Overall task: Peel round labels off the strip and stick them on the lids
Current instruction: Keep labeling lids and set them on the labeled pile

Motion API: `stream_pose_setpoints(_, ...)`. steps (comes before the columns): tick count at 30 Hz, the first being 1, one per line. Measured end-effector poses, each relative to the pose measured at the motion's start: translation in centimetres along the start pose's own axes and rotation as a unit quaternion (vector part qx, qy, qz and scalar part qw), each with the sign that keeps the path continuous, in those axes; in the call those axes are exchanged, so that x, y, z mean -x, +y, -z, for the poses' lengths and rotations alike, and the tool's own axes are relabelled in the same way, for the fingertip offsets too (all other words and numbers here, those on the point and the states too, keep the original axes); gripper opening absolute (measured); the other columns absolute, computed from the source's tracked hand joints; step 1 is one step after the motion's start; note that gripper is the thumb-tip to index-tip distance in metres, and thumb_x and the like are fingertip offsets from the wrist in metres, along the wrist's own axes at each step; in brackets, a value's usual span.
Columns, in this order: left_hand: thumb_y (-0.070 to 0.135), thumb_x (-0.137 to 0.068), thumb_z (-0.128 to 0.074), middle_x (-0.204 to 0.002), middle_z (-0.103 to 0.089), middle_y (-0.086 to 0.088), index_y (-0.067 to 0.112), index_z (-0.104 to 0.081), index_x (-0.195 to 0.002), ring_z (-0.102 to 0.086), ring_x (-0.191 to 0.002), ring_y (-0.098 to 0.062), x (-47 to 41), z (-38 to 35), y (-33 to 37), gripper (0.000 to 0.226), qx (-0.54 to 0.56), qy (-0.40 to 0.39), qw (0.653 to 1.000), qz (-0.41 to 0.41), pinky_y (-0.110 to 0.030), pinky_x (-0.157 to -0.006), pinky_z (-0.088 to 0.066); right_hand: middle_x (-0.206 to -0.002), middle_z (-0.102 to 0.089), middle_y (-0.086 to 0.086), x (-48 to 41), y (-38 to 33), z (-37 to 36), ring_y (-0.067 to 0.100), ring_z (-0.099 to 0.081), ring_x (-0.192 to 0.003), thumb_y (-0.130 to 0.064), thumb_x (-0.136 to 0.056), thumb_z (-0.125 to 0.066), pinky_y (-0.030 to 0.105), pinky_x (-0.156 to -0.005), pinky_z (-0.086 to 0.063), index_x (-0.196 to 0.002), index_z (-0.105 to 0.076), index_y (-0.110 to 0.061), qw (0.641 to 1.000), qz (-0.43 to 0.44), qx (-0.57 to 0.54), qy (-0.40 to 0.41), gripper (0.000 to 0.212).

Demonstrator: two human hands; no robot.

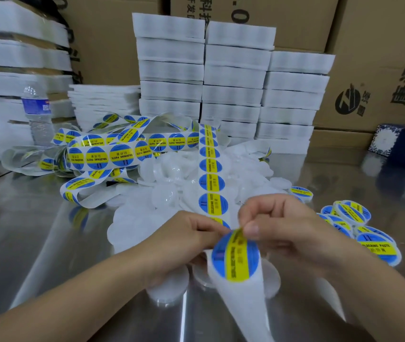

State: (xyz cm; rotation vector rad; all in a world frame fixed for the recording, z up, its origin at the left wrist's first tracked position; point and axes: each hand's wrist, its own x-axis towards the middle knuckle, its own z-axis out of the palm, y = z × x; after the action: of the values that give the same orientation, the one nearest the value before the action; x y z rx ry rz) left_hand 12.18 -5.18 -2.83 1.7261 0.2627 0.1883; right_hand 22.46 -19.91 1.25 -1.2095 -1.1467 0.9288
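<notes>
Your right hand [278, 225] pinches the top edge of a round label [236, 257] between thumb and forefinger, just below the centre of the frame. The label is a glossy blue disc crossed by a yellow band of print. Your left hand [184, 240] has its fingers curled in, gripping the strip [212, 174] right beside that label. The strip is slick white backing paper carrying a row of the same discs. It runs up the middle of the frame, and a bare length hangs toward the bottom edge.

Beneath it lies a heap of lids [169, 193], flat, round and milky translucent plastic. Labelled lids [376, 245] are piled at the right. More strip loops in shiny tangles at centre left.

All of this sits on a brushed steel table [36, 230] that reflects blurrily. A clear, ribbed water bottle [37, 112] stands at the left. White foam slabs [233, 77] are stacked behind, and brown cardboard boxes [381, 58] with black print wall the back.
</notes>
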Motion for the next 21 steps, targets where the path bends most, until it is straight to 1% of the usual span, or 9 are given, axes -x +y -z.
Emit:
stream_pose_setpoints(3, -0.002, -0.084, -0.059, -0.052, -0.063, 0.008, 0.026, -0.072, -0.054, -0.057, -0.048, -0.003, 0.5, -0.2, 0.2, 0.043, -0.042, -0.054, 0.998, -0.015, -0.015, -0.050, -0.046, -0.038, -0.026, -0.014, -0.1, -0.3, 0.8, -0.002, -0.025, -0.030, -0.025, -0.045, -0.085, 0.011, -0.038, -0.035, -0.055, -0.066, -0.021, 0.994, 0.044, -0.084, 0.052, 0.021)
stream_pose_setpoints(6, -0.002, -0.068, -0.064, -0.082, -0.075, 0.007, 0.031, -0.076, -0.078, -0.070, -0.076, -0.007, 0.4, 0.0, 0.5, 0.037, -0.029, -0.056, 0.998, -0.018, -0.019, -0.065, -0.054, -0.040, -0.016, -0.010, -0.5, -0.4, 1.5, 0.004, -0.019, -0.032, -0.031, -0.051, -0.086, 0.016, -0.042, -0.037, -0.051, -0.054, -0.023, 0.981, 0.085, -0.155, 0.082, 0.033)
stream_pose_setpoints(8, 0.006, -0.059, -0.059, -0.098, -0.074, 0.011, 0.034, -0.073, -0.097, -0.068, -0.092, -0.006, 0.0, 0.4, 0.3, 0.049, -0.046, -0.047, 0.998, -0.015, -0.021, -0.079, -0.053, -0.040, -0.016, -0.009, -0.7, -0.6, 2.0, 0.006, -0.017, -0.034, -0.026, -0.055, -0.082, 0.017, -0.042, -0.037, -0.051, -0.050, -0.023, 0.967, 0.091, -0.205, 0.121, 0.033)
stream_pose_setpoints(9, 0.009, -0.058, -0.060, -0.095, -0.074, 0.013, 0.034, -0.072, -0.102, -0.067, -0.089, -0.006, -0.1, 0.5, 0.2, 0.053, -0.063, -0.051, 0.997, -0.013, -0.022, -0.082, -0.052, -0.040, -0.016, -0.009, -0.7, -0.7, 2.1, 0.007, -0.015, -0.036, -0.025, -0.059, -0.078, 0.018, -0.042, -0.036, -0.050, -0.050, -0.023, 0.960, 0.091, -0.220, 0.145, 0.030)
stream_pose_setpoints(11, 0.014, -0.060, -0.064, -0.087, -0.072, 0.016, 0.034, -0.074, -0.103, -0.067, -0.084, -0.003, 0.1, 0.6, 0.1, 0.049, -0.078, -0.071, 0.994, -0.015, -0.021, -0.081, -0.050, -0.037, -0.019, -0.008, -0.9, -0.8, 2.6, 0.008, -0.013, -0.036, -0.024, -0.067, -0.067, 0.017, -0.041, -0.034, -0.048, -0.050, -0.023, 0.947, 0.090, -0.241, 0.191, 0.025)
stream_pose_setpoints(13, 0.016, -0.066, -0.068, -0.097, -0.075, 0.008, 0.032, -0.077, -0.096, -0.069, -0.093, -0.009, 0.2, 0.5, 0.2, 0.035, -0.059, -0.064, 0.996, -0.027, -0.021, -0.083, -0.052, -0.036, -0.022, -0.007, -1.1, -0.9, 2.9, 0.007, -0.016, -0.034, -0.023, -0.072, -0.061, 0.017, -0.041, -0.033, -0.048, -0.052, -0.024, 0.936, 0.094, -0.252, 0.227, 0.025)
stream_pose_setpoints(15, 0.006, -0.078, -0.067, -0.099, -0.075, -0.003, 0.026, -0.079, -0.090, -0.070, -0.094, -0.017, 0.2, 0.3, 0.3, 0.026, -0.016, -0.018, 0.998, -0.052, -0.023, -0.083, -0.055, -0.037, -0.022, -0.007, -1.1, -1.0, 3.2, 0.006, -0.020, -0.032, -0.023, -0.073, -0.061, 0.016, -0.041, -0.033, -0.048, -0.053, -0.024, 0.926, 0.098, -0.256, 0.260, 0.026)
stream_pose_setpoints(17, -0.006, -0.083, -0.057, -0.096, -0.076, -0.003, 0.025, -0.079, -0.083, -0.071, -0.092, -0.024, 0.0, 0.3, 0.4, 0.038, 0.031, 0.060, 0.995, -0.079, -0.028, -0.083, -0.056, -0.039, -0.022, -0.007, -1.2, -0.9, 3.5, 0.006, -0.021, -0.032, -0.022, -0.075, -0.060, 0.015, -0.041, -0.033, -0.049, -0.055, -0.025, 0.914, 0.097, -0.260, 0.297, 0.027)
stream_pose_setpoints(21, -0.014, -0.083, -0.050, -0.096, -0.075, 0.007, 0.025, -0.079, -0.075, -0.074, -0.075, -0.019, -0.1, 0.7, 1.0, 0.049, 0.091, 0.174, 0.977, -0.080, -0.017, -0.061, -0.055, -0.043, -0.022, -0.006, -1.3, -0.4, 4.3, 0.007, -0.020, -0.034, -0.020, -0.089, -0.056, 0.018, -0.045, -0.033, -0.065, -0.052, -0.023, 0.889, 0.065, -0.230, 0.391, 0.024)
